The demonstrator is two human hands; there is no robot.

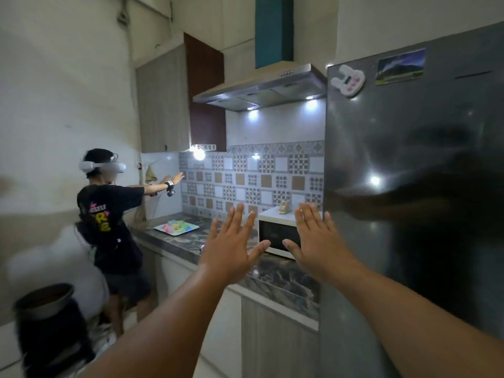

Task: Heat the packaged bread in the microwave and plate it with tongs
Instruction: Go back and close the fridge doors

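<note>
I hold both arms stretched out in front of me, palms facing away and fingers spread. My left hand (230,242) and my right hand (317,240) are empty and hover in the air in front of a white microwave (275,236). The microwave stands on the dark marble counter (275,274) beside the fridge, with its door closed. A white plate (176,227) carrying pastel-coloured pieces lies farther left on the counter. I see no packaged bread and no tongs.
A tall steel fridge (414,186) fills the right side. Another person (109,222) wearing a headset stands at the counter's left end with arms out. A dark pot on a stand (46,317) sits at the lower left. A range hood (261,88) hangs above.
</note>
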